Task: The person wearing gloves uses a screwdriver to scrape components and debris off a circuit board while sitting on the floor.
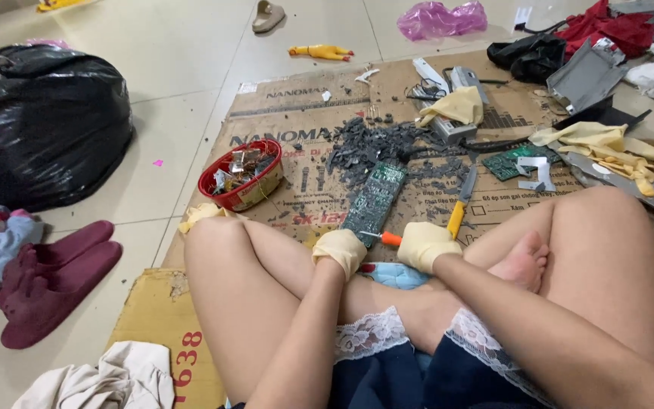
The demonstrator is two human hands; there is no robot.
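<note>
At frame centre, the gloved left hand (340, 250) steadies a green circuit board (375, 201). The gloved right hand (425, 245) grips an orange-handled screwdriver (387, 238) beside it.

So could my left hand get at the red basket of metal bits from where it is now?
Probably yes. The left hand rests by the circuit board, and the red basket sits on bare cardboard to its left, nothing between.

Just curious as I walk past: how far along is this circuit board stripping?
Done, it seems: a red basket holds pulled parts, and dark scraps litter the cardboard. In hand: the left hand steadies a green circuit board; the right hand grips an orange-handled tool. Left: another green board and a grey casing lie beyond.
</note>
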